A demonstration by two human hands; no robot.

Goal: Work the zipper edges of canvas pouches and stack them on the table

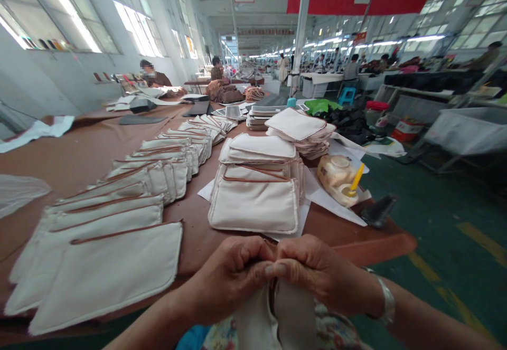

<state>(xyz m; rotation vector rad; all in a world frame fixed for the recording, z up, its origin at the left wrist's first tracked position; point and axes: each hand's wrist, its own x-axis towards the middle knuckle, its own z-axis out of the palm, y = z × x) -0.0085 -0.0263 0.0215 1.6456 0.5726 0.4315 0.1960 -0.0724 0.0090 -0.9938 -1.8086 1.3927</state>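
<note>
The likeliest slip, as I judge it, is at the pinch itself: both hands grip the pouch (295, 315) only at its top edge, so if one side lets go the fabric could twist or drop into the lap, out of sight below the table (91, 149). The brown trim at the mouth sits right between the thumbs, and an uneven pull there could pucker it or tug it off line. The pouch hangs off the table, just beneath its near edge, with no surface under it, so nothing would catch it. A wide swing of the right elbow could also reach the bottle (336, 176) lying on paper near the right edge, or the dark tool (378, 211) perched at the very edge; either looks easy to knock to the floor. The stack (255, 202) just ahead of the hands and the row of pouches (111, 271) to the left lie well clear of the grip. The left hand (232, 276) comes in from the lower left, knuckles up, fingers curled tight with the thumb pressed onto the fabric. The right hand (317, 276) mirrors it from the right, wrist slightly raised and bearing a bracelet (386, 302), its fingers closed on the same edge. The thumbs meet tip to tip, the two hands touching, both forearms angled inward and low.
</note>
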